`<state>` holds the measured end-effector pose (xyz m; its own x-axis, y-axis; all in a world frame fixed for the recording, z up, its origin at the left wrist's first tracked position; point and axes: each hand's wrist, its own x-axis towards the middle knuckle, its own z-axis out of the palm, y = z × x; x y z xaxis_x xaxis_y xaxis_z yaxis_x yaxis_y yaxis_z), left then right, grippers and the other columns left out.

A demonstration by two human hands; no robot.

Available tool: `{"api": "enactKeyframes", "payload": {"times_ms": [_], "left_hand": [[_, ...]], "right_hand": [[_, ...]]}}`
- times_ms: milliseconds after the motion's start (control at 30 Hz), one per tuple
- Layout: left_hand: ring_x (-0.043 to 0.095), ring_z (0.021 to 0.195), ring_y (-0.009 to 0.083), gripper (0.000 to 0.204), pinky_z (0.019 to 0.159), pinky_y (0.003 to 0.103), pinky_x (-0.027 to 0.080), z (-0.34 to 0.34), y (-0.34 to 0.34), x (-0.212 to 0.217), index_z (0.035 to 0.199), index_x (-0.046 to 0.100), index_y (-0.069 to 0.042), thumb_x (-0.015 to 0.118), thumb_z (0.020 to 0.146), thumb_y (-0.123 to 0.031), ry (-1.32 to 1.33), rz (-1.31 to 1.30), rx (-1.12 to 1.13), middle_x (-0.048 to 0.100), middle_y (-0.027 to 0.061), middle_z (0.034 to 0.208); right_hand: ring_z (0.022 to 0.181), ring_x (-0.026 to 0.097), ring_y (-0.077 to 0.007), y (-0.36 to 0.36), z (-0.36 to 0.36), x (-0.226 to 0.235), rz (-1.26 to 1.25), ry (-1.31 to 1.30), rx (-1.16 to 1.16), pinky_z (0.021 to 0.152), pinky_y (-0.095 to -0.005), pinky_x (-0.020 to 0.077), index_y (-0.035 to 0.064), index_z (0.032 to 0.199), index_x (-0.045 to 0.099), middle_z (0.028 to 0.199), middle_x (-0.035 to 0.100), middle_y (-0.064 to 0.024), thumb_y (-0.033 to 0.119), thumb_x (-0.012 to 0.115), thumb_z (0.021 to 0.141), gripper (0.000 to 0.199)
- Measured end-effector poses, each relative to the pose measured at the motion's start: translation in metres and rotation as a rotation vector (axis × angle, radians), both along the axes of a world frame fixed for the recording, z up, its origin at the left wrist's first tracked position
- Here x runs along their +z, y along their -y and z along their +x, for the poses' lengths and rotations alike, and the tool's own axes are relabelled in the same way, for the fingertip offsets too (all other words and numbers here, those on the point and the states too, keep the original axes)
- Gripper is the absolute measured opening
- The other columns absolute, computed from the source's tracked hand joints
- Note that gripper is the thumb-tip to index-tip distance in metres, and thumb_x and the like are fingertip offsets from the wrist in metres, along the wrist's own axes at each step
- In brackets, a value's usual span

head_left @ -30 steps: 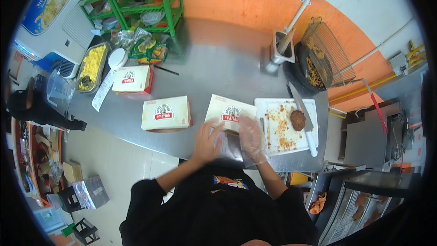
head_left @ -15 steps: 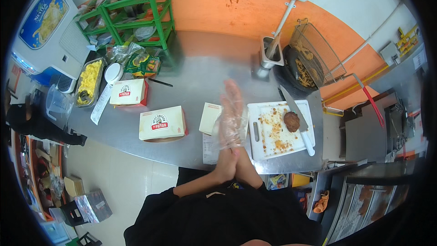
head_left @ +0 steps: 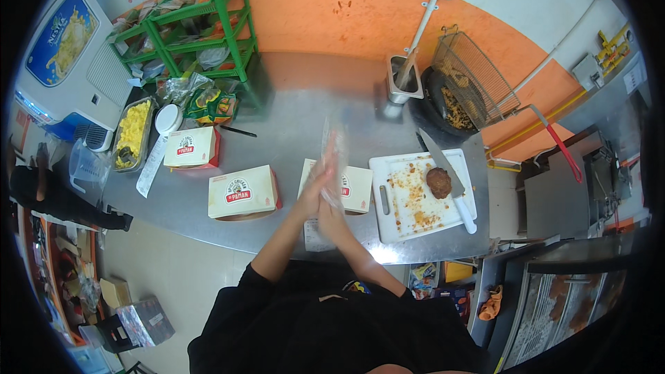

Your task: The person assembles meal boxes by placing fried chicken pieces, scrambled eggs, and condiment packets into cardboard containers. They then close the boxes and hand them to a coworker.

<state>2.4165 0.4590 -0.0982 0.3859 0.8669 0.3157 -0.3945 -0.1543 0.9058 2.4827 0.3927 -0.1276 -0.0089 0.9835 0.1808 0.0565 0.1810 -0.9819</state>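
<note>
My right hand (head_left: 334, 213) wears a clear plastic glove (head_left: 337, 145), its fingers pointing away from me and smeared by motion. Pressed against its side, my left hand (head_left: 315, 192) is bare and closes around the gloved palm, gripping the plastic. Both are over a white and red carton (head_left: 357, 190), which they partly hide. To their right, a browned round patty (head_left: 438, 183) sits on a white cutting board (head_left: 388, 228) strewn with crumbs. Beside the patty lies a white-handled knife (head_left: 465, 213) across the board.
More cartons (head_left: 242, 192) stand left, with a tray of yellow food (head_left: 134, 131) beyond. Green racks (head_left: 239, 41) are at the back left. A metal container (head_left: 404, 83) and wire fryer basket (head_left: 478, 73) are at the back right. A person (head_left: 45, 194) in black is far left.
My left hand has slid from the right wrist up along the gloved palm. Both hands have shifted slightly left, and the view has tilted a little.
</note>
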Motion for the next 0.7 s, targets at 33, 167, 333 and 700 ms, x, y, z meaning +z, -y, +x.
{"api": "enactKeyframes", "payload": {"times_ms": [33,167,333,700], "left_hand": [[0.025,0.141,0.0210,0.070,0.115,0.036,0.018,-0.009,-0.024,-0.028,0.152,0.019,-0.001,0.040,0.100,-0.043,-0.045,-0.099,0.038,0.026,0.0089,0.155],[0.033,0.139,0.0247,0.089,0.115,0.040,0.022,-0.030,-0.129,-0.014,0.150,0.022,0.001,0.041,0.092,-0.064,0.140,-0.458,0.230,0.033,0.0154,0.152],[0.051,0.123,0.0286,0.104,0.105,0.042,0.036,-0.076,-0.223,-0.009,0.147,0.028,0.004,0.039,0.084,-0.078,0.429,-0.655,0.302,0.046,0.0205,0.141],[0.061,0.098,0.0293,0.057,0.084,0.041,0.047,-0.131,-0.118,0.105,0.126,0.050,0.001,0.043,0.098,-0.048,-0.859,0.022,0.417,0.060,0.0146,0.113]], "right_hand": [[0.144,0.022,-0.0281,0.015,-0.002,-0.002,-0.027,-0.014,0.066,0.117,-0.0388,0.0167,0.0011,0.150,0.021,0.155,0.021,-0.0199,0.015,0.038,0.100,0.055],[0.130,0.040,-0.0308,0.047,0.014,-0.007,-0.057,0.046,-0.173,0.108,-0.0415,0.0308,-0.0029,0.136,0.038,0.140,0.038,-0.0224,0.007,0.054,0.093,0.047],[0.121,0.043,-0.0382,0.026,0.062,-0.021,-0.385,0.595,-0.585,0.101,-0.0467,0.0365,-0.0106,0.130,0.038,0.128,0.043,-0.0275,0.043,0.066,0.087,0.074],[0.108,0.057,-0.0432,0.009,0.096,-0.094,-0.540,0.436,-0.453,0.096,-0.0471,0.0433,-0.0145,0.114,0.059,0.119,0.054,-0.0317,0.062,0.066,0.080,0.084]]}}
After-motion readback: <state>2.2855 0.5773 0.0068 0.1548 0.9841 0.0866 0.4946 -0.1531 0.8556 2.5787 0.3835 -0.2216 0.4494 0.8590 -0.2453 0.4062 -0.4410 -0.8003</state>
